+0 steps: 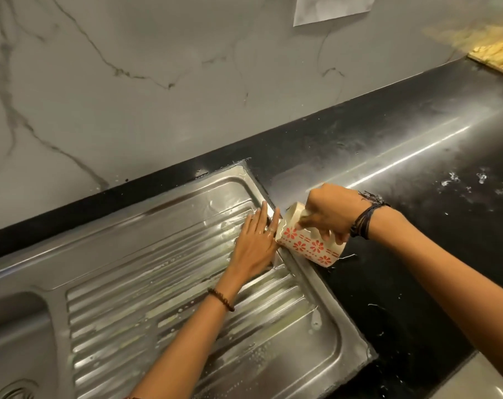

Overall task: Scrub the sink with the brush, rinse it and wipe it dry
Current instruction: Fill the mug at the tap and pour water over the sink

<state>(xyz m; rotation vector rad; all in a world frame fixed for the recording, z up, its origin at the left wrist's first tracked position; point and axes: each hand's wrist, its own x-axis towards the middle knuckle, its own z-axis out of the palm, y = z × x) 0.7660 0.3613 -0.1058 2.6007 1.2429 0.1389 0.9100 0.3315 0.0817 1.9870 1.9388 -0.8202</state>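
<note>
Black counter (402, 283) w/ steel sink (20, 335) at left. Left hand (254, 240) flat, fingers straight, on wet drainboard (187, 312) by its right edge. Right hand (330, 211) grips tipped floral mug (307, 243) over that edge.

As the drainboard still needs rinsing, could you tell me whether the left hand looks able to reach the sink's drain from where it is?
Probably yes: the left hand lies flat on the drainboard, holding nothing, and nothing stands between it and the drain.

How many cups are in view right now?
1. A cream cup with red flowers, tipped on its side in the right hand, at the drainboard's right edge beside the left hand. None elsewhere in view.
</note>
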